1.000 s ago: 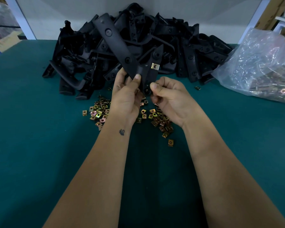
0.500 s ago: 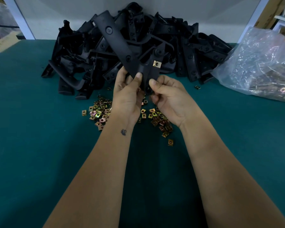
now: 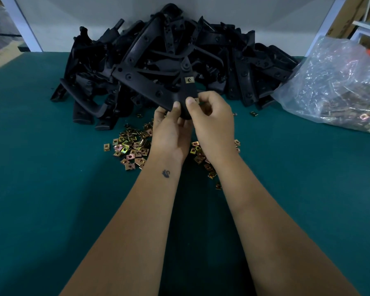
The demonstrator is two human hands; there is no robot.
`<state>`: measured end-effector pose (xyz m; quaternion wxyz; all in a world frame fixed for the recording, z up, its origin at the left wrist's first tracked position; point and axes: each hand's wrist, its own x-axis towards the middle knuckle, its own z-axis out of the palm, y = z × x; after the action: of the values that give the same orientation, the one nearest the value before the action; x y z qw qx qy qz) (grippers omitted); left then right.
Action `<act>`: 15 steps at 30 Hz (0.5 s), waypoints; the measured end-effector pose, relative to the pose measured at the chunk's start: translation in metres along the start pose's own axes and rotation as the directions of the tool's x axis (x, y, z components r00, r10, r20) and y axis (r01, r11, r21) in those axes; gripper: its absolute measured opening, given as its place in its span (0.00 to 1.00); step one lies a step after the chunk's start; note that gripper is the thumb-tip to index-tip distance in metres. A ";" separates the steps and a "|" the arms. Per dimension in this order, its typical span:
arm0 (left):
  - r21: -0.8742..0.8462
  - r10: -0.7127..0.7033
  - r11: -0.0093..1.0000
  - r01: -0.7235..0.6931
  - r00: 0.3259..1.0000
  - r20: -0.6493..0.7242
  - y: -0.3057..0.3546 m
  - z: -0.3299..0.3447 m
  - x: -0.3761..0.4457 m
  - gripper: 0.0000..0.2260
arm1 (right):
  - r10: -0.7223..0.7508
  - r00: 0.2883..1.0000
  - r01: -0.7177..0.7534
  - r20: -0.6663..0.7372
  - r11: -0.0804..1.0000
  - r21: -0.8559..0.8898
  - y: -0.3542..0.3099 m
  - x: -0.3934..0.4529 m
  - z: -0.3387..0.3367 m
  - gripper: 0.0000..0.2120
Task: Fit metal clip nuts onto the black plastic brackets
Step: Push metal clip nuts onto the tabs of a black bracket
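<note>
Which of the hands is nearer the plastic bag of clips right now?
Right. The right hand is on the held bracket, on the side toward the plastic bag. The left hand grips the bracket just beyond it, farther from the bag.

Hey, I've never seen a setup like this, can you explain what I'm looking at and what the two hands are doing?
No machine here: a person wears a camera on the head, looking down at their own arms. On the teal table lie a heap of black plastic brackets, scattered small brass-coloured metal clip nuts, and a clear plastic bag of more nuts. The left hand grips one black bracket lifted off the table; it already carries one fitted nut. The right hand pinches another nut at the bracket's edge.
</note>
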<state>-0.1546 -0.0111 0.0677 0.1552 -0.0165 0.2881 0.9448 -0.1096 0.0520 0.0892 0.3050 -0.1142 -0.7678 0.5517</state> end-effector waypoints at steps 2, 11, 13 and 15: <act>-0.017 -0.018 1.000 0.018 1.000 -0.001 0.000 0.001 -0.001 0.04 | -0.052 0.996 0.044 -0.066 0.992 -0.122 0.002 -0.002 0.001 0.10; 0.022 -0.008 1.000 0.008 0.999 0.043 0.000 0.001 -0.002 0.05 | -0.341 0.936 0.261 -0.087 0.838 -0.480 0.004 -0.004 -0.002 0.17; 0.034 -0.007 0.999 0.006 0.999 0.037 0.001 0.002 -0.002 0.06 | -0.380 0.922 0.288 -0.074 0.801 -0.525 0.005 -0.002 -0.003 0.17; 0.046 -0.021 0.999 0.020 1.000 0.016 0.000 0.003 -0.003 0.07 | -0.399 0.915 0.303 -0.058 0.776 -0.553 0.005 -0.001 -0.004 0.17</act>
<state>-0.1511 -0.0108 0.0703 0.1674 -0.0082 0.3081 0.9365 -0.1070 0.0561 0.0847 0.4240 -0.0957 -0.8687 0.2374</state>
